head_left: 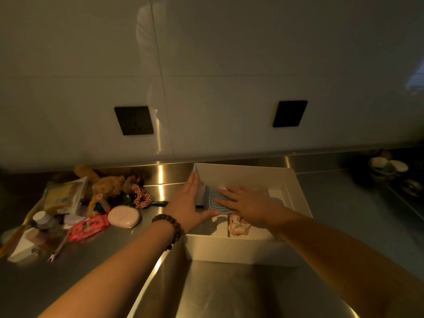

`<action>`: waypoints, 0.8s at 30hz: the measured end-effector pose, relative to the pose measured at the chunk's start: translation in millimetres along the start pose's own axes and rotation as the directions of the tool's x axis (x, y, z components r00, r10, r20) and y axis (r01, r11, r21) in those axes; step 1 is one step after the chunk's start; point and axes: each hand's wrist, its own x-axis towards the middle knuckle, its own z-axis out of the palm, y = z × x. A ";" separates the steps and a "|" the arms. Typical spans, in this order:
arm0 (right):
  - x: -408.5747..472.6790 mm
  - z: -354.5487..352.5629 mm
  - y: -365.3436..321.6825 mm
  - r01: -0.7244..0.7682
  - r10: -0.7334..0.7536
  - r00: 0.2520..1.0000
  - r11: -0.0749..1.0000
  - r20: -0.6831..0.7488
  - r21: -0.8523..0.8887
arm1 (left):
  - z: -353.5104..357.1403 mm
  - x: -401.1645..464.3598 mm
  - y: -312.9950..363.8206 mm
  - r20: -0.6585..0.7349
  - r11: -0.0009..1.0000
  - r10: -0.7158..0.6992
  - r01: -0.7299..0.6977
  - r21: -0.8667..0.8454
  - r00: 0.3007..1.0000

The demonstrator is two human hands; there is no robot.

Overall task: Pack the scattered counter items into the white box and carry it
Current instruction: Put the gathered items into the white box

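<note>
Stainless counter point(160, 260) under white wall tiles, dim light. Head view: white box point(243, 251) sits on the counter; left hand point(188, 203) lies flat-fingered against its left wall, right hand point(245, 203) presses a blue ribbed pad point(215, 201) inside, fingers straight, gripping nothing. Unpacked clutter point(75, 210) remains well to the left. Judged: thin-walled, light box; lift by opposite walls or underneath

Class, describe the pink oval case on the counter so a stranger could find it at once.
Start at the white box on the steel counter. Left of it lies a clutter pile; the pink oval case sits at its near-right edge, beside a red packet. It alone is smooth, rounded and pale pink.
</note>
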 end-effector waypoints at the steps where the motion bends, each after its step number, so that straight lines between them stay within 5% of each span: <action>1: 2.3 0.6 4.9 -0.013 0.014 0.999 0.999 0.040 -0.032 | -0.1 -0.1 -0.1 0.000 1.000 0.003 -0.003 -0.001 1.000; 8: 6.6 -6.6 4.5 -0.113 0.110 0.991 0.993 0.080 0.031 | -1.0 0.5 -1.0 0.003 1.000 -0.002 0.002 -0.013 1.000; 12: 6.2 -34.7 -25.5 -0.295 0.382 0.920 0.821 -0.086 0.488 | -3.0 -1.4 1.0 -0.055 1.000 0.009 -0.010 -0.021 0.998; 15: 8.6 -66.6 -49.4 -0.293 0.498 0.849 0.720 -0.175 0.630 | -6.8 -10.1 1.0 -0.159 0.999 0.030 -0.033 -0.019 0.987; 24: 63.9 -122.8 -134.4 -0.117 0.345 0.897 0.790 -0.278 0.602 | -44.0 -83.1 -95.6 -0.318 0.988 0.006 0.044 0.149 0.948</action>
